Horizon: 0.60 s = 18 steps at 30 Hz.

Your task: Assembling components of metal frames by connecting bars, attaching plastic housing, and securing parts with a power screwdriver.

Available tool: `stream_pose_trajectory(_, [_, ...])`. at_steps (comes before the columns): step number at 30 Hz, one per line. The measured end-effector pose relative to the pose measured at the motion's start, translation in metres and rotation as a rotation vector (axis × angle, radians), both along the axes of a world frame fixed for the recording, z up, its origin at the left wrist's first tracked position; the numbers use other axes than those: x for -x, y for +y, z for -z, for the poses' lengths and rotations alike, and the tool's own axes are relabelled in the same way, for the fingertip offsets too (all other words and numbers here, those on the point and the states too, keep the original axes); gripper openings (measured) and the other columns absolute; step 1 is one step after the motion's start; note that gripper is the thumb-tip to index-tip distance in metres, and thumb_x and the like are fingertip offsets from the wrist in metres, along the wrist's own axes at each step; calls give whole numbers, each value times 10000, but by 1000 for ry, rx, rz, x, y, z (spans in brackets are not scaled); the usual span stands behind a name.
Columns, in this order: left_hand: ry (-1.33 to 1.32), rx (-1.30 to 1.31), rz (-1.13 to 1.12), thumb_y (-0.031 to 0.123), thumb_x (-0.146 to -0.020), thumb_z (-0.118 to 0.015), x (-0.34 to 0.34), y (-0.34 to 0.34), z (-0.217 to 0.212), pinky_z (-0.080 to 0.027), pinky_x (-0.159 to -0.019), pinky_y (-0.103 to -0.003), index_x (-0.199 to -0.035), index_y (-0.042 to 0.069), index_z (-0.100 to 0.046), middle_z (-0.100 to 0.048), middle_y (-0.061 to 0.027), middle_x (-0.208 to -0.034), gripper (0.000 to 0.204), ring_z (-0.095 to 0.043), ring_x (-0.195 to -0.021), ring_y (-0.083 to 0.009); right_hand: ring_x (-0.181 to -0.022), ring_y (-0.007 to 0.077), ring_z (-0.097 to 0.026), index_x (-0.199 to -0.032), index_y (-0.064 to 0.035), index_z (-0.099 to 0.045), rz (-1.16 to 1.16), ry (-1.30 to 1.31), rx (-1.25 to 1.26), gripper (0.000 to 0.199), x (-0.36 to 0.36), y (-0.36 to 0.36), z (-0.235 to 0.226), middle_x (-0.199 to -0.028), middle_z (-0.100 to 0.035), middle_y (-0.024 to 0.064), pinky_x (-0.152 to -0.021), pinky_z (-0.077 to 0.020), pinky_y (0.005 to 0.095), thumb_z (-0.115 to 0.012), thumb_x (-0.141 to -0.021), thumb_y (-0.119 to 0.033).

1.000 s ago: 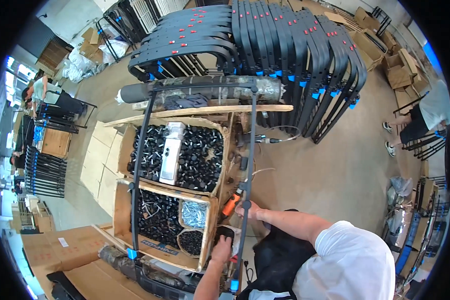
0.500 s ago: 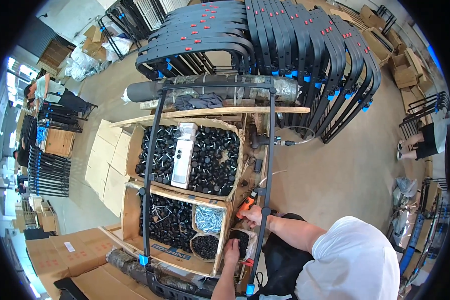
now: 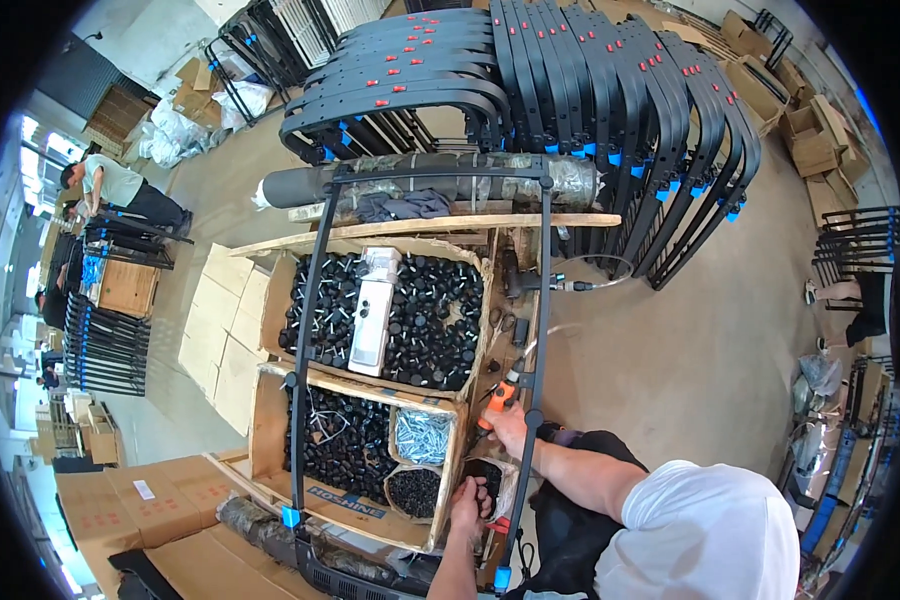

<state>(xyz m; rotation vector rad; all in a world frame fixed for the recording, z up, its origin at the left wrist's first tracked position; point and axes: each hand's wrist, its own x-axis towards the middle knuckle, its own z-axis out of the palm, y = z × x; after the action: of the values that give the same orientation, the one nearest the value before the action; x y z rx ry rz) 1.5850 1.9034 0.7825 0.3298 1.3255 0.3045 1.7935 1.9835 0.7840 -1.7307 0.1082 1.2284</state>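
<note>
An orange power screwdriver point(image 3: 497, 399) is gripped in my right hand point(image 3: 511, 430), beside the right bar of a black metal frame point(image 3: 317, 270). The tool's dark tip points up and away from me. My left hand point(image 3: 466, 506) is at a small carton of little black parts, probably screws point(image 3: 487, 478), its fingers curled in at the carton's left side. Anything between those fingertips is too small to make out. The black frame lies across the open boxes, with blue pieces point(image 3: 290, 517) at its near corners.
A large carton of black knob-headed bolts point(image 3: 435, 320) carries a white and silver box point(image 3: 372, 318). Nearer are another carton of black parts point(image 3: 340, 455), silver screws point(image 3: 422, 436) and small black screws point(image 3: 411, 492). Bent black frames point(image 3: 610, 100) stand behind a wrapped roll point(image 3: 450, 180). A co-worker point(image 3: 115, 185) stands far left.
My left hand has drawn back a little from inside the small carton, fingers now curled. My right hand with the screwdriver has shifted slightly. The view has moved a little.
</note>
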Motion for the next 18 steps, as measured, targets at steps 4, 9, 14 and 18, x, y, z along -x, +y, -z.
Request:
stream_pose_trajectory(4, [-300,227,-221,323,-1111,-516,-6,8,7,-379,-540,-277,-1143,100,-581,-550,-18,-844,234,-497,-692,-163,-639,149,-627,-1090,-168,-641,-106,809,-175,232,-49,-9,53,-816,-660,10,-461,-392,288,-742,-908,-271])
stream_pose_trajectory(9, [-282,188,-230,352,-1092,-556,9,1,14,-450,-605,-274,-1070,119,-588,-618,-40,-919,236,-575,-779,-181,-989,224,-728,-1332,-230,-535,-270,893,-304,391,-62,-45,6,-1161,-725,64,-663,-525,363,-684,-971,-210])
stream_pose_trajectory(14, [-236,91,-101,368,-1062,-617,-1,6,-12,-502,-695,-293,-1065,128,-628,-636,-17,-923,240,-634,-849,-191,-1027,246,-698,-1372,-195,-527,-194,758,-305,465,-70,-123,-13,-1187,-699,70,-836,-591,452,-733,-955,-184])
stream_pose_trajectory(18, [-319,4,-74,357,-1049,-646,13,3,-22,-503,-713,-297,-1073,132,-639,-637,-11,-909,227,-633,-842,-194,-1095,242,-672,-1398,-139,-531,-291,479,-315,522,-89,-169,-74,-1229,-678,81,-918,-595,475,-765,-932,-141])
